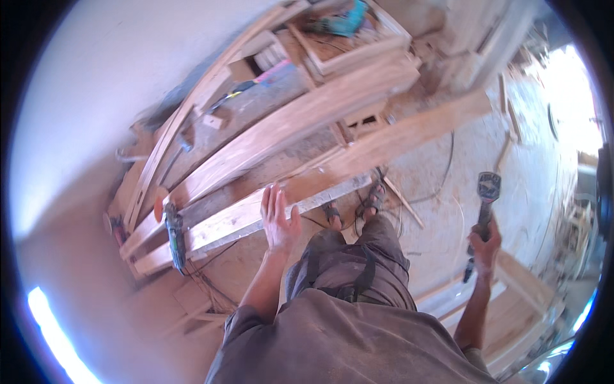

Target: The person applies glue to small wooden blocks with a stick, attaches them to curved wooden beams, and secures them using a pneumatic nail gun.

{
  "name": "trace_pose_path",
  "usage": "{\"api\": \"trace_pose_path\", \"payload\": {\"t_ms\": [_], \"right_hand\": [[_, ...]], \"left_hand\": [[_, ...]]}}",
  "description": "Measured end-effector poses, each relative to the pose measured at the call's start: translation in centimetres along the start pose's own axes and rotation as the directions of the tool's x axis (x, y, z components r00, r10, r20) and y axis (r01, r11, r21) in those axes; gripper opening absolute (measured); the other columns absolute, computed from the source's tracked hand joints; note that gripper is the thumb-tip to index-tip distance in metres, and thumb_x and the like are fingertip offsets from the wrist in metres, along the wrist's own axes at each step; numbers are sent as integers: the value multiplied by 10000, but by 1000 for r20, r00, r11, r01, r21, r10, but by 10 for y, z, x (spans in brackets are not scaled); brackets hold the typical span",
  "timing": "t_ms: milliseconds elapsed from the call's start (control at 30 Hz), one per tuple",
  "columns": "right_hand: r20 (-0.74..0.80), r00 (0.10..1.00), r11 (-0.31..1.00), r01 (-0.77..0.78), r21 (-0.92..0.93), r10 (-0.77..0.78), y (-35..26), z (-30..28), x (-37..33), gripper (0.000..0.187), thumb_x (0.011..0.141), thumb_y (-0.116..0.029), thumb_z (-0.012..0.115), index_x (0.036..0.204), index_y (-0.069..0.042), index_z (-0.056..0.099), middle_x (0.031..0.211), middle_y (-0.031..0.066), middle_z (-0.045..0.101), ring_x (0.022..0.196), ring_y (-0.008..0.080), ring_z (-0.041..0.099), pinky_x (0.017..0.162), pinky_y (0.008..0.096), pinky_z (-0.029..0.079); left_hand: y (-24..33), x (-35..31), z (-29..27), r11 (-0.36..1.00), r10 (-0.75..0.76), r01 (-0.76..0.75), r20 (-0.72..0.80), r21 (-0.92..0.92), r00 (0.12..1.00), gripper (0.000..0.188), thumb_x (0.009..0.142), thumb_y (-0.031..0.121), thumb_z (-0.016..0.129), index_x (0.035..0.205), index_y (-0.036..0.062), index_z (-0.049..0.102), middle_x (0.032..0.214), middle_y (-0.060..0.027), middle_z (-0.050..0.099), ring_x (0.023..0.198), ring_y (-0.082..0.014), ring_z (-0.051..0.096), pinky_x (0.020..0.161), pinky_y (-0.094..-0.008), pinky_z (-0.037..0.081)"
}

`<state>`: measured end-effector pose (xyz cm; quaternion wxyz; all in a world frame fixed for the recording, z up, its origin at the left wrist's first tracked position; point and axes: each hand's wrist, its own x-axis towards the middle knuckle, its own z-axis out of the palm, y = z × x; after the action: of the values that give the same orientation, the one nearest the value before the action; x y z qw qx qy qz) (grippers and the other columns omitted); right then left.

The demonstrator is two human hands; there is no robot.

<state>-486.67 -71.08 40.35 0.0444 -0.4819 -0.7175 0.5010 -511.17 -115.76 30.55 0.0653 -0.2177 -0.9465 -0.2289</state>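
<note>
My left hand (279,221) lies flat on the near wooden beam (332,168), fingers stretched out and holding nothing. Off to the right, my right hand (486,246) is closed round a dark hand tool (488,205). It has a broad, flat end pointing away from me and a narrow black end below the fist; its exact kind is unclear. An angle grinder (174,237) with an orange-brown disc rests across the left ends of the beams. Behind the near beam runs a second wooden beam (288,115), roughly parallel to it.
Against the wall, a wooden tray (358,54) holds a teal power tool (345,20), beside an open cardboard box (259,56). Cables (441,185) and a thin wooden strip (404,201) lie on the dusty floor. Wooden panels (524,281) stand at lower right.
</note>
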Motion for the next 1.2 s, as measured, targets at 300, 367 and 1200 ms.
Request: {"api": "trace_pose_path", "payload": {"t_ms": [300, 367, 1200], "right_hand": [[502, 502, 368, 863, -347, -704, -237, 123, 108, 800, 751, 90, 557, 1521, -121, 502, 1356, 262, 629, 1283, 385, 604, 1093, 410, 452], [646, 311, 227, 950, -213, -697, -270, 189, 107, 773, 741, 88, 574, 1486, -114, 544, 1346, 271, 630, 1266, 397, 609, 1085, 410, 459], [777, 413, 362, 897, -255, -475, -295, 551, 62, 407, 932, -191, 676, 1320, -71, 685, 1239, 188, 722, 1106, 282, 711, 970, 392, 536]], "left_hand": [[-90, -77, -84, 744, -604, 668, -405, 21, 686, 772, 850, 149, 742, 1510, -50, 393, 1534, -257, 436, 1431, -426, 369, 1214, -506, 288], [-119, -73, -94, 665, -662, 746, -490, -36, 567, 769, 841, 168, 748, 1486, -72, 405, 1514, -273, 452, 1421, -441, 376, 1205, -526, 293], [-364, -79, -207, 581, -804, 777, -24, -244, 594, 403, 729, 219, 870, 1066, 29, 755, 943, -93, 775, 872, -170, 709, 824, -377, 549]]}}
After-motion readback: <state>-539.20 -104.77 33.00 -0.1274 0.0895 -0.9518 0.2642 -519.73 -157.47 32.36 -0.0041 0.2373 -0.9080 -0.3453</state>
